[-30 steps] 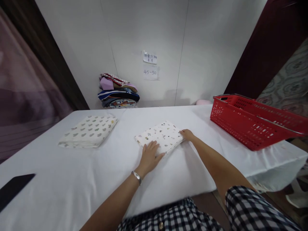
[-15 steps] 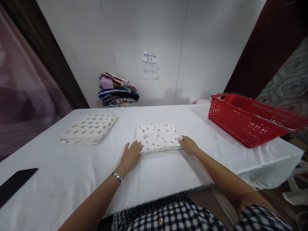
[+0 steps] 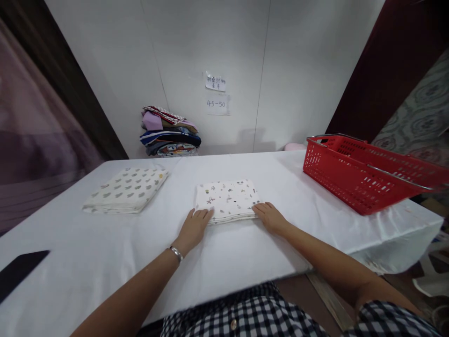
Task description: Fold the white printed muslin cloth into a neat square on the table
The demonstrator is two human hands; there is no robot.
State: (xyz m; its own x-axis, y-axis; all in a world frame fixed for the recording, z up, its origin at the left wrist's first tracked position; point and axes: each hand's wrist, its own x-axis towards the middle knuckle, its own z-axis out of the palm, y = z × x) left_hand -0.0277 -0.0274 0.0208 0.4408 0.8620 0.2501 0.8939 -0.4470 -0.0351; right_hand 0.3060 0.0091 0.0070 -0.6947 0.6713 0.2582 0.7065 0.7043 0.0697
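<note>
A folded white cloth with small coloured prints lies flat on the white-covered table, straight ahead of me. My left hand, with a silver bracelet at the wrist, rests palm down at the cloth's near left corner, fingertips touching its edge. At the near right corner, my right hand lies flat, its fingers against the edge of the cloth. Neither hand grips anything.
A second folded cloth with grey prints lies at the left. A red plastic basket stands at the right. A pile of folded fabrics sits against the back wall. A dark flat object lies at the near left edge.
The printed cloth turned from a diagonal to square with the table edge. My left hand slid off its top to the near left corner; my right hand came back to the near right corner.
</note>
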